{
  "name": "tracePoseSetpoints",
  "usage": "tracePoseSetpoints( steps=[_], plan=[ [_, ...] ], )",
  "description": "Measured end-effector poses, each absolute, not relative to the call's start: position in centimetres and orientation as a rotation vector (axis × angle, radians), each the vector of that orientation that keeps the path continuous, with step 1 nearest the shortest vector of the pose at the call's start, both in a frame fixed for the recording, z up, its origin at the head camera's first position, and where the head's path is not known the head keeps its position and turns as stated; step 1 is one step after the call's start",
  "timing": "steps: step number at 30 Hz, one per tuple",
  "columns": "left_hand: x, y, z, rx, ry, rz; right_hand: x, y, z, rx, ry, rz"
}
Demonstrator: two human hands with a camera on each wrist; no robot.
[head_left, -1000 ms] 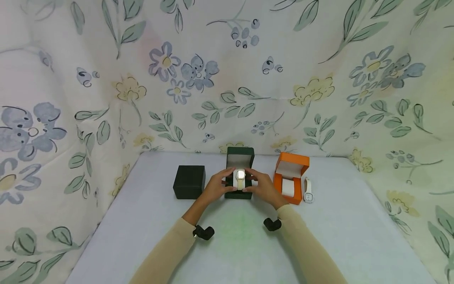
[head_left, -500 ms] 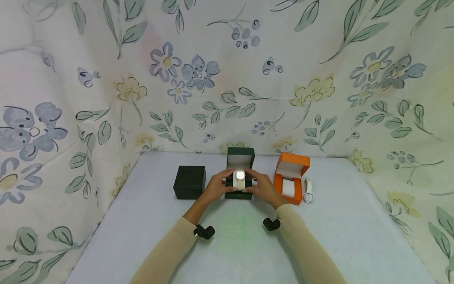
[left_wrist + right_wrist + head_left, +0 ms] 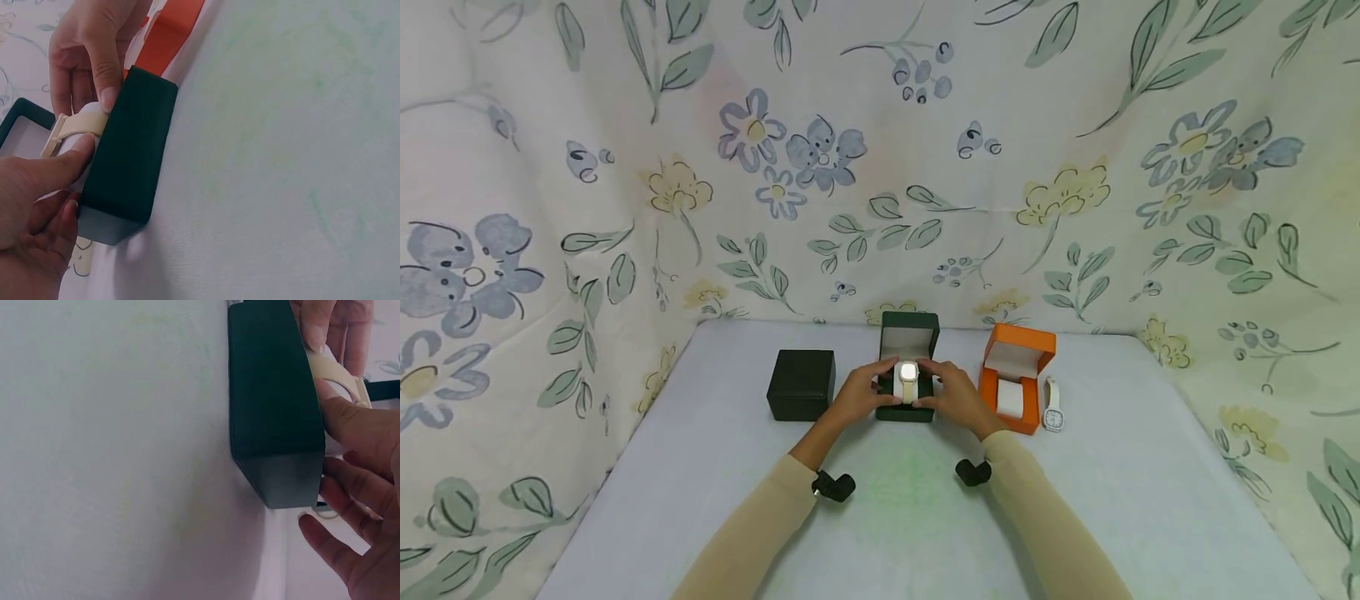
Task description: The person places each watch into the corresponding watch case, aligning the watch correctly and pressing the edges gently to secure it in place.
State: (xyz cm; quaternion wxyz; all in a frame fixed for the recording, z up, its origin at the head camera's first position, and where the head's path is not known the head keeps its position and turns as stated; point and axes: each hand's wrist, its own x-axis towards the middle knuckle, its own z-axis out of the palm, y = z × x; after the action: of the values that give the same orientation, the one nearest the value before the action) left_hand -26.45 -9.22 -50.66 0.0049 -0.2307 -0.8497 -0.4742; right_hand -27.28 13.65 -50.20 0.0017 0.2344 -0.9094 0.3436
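Observation:
A wristwatch (image 3: 908, 385) with a cream strap and a bright square face is wrapped round a white cushion. It sits in the open dark green watch box (image 3: 904, 414). My left hand (image 3: 859, 395) pinches the watch and cushion from the left, its thumb on the near side. From the right, my right hand (image 3: 957, 397) does the same. In the left wrist view both thumbs press beside the cream strap (image 3: 85, 124), just over the box's front wall (image 3: 131, 144). The right wrist view shows the strap (image 3: 331, 374) between the thumbs; the watch face is hidden there.
A closed black box (image 3: 802, 385) stands left of the green one. To the right is an open orange box (image 3: 1032, 403) holding a white cushion (image 3: 1010, 399). Beside it lies a white watch (image 3: 1052, 408). A floral cloth (image 3: 880, 192) hangs behind the white table (image 3: 910, 517).

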Motion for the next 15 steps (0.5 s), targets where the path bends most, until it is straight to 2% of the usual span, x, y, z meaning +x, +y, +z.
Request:
tracePoseSetpoints(
  steps=[15],
  plan=[
    [-26.82,-9.11,-50.54,-0.728,-2.721,-1.395,-27.56,13.42,-50.35,0.760,-2.854,1.119]
  ],
)
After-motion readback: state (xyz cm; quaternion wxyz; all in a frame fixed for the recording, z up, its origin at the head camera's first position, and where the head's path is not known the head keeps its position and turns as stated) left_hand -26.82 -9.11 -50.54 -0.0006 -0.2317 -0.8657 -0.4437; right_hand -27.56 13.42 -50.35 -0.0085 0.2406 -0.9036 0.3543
